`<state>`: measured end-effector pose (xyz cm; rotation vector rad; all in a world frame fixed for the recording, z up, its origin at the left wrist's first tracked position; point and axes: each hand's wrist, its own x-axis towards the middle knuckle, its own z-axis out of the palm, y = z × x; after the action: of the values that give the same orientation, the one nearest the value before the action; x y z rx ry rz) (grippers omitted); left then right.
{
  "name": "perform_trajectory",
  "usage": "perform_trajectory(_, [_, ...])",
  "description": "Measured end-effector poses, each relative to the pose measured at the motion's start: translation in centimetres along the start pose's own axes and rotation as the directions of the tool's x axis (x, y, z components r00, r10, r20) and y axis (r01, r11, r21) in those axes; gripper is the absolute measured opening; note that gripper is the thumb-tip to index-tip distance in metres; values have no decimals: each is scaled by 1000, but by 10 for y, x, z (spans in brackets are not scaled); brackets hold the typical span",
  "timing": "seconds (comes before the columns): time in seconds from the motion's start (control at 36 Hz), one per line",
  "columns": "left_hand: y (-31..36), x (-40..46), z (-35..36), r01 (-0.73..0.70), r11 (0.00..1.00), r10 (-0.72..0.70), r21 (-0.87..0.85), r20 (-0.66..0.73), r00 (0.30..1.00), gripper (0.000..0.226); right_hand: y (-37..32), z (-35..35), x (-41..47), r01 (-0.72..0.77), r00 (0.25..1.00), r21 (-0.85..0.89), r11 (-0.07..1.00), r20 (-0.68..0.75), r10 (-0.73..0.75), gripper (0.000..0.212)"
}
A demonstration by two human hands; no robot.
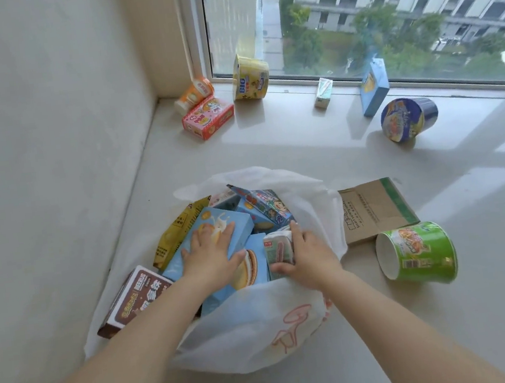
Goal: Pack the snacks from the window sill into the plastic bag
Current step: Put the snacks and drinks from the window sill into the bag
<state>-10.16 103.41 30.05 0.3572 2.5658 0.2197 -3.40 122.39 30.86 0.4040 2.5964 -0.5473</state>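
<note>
From the head view, the white plastic bag (255, 327) sits open on the window sill (304, 159), already crowded with snack boxes. The left hand (212, 253) lies flat, fingers straight, pressing on a blue box (188, 250) in the bag; the right hand (307, 257) curls round a small pale carton (279, 248), holding it at the bag's mouth. The bag looks thin and floppy, so its rim will likely sag unless held up; the cardboard boxes seem light and stiff, best taken by their long sides. A brown box (134, 298) pokes out at the left edge of the bag and a yellow pouch (173, 232) stands behind the blue box. Still out on the sill: a green cup (421, 253) on its side just right of the bag, a flat cardboard mailer (374, 208) beside it, a blue cup (407, 119), a blue carton (373, 87), a small drink box (323, 92), a yellow tub (250, 77), an orange cup (195, 95) and a pink box (207, 117) near the glass. The cups, being round, may roll when touched. The packed boxes leave little room, so the tubs will probably need space made.
</note>
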Motion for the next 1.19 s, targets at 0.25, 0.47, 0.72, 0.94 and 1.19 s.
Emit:
perform_trajectory(0.25, [56, 2, -10, -413, 909, 414, 55, -26, 910, 53, 29, -3, 0, -467, 811, 471, 748, -109, 575, 57])
perform_trajectory(0.47, [82, 11, 4, -555, 808, 524, 197, 189, 830, 52, 46, -30, -14, -190, 799, 692, 697, -303, 519, 13])
perform_trajectory(0.72, [113, 23, -21, -512, 827, 544, 232, -108, 832, 35, 63, -58, 0, -300, 904, 480, 824, -133, 406, 27])
perform_trajectory(0.94, [118, 97, -101, -326, 936, 352, 134, -331, 876, 35, 27, -115, 84, -124, 947, 280, 952, -254, 198, 41])
perform_trajectory(1.19, [74, 227, -142, -7, 978, 42, 206, -162, 986, 39, 1, -144, 216, -143, 984, 56, 988, -95, 148, 30])
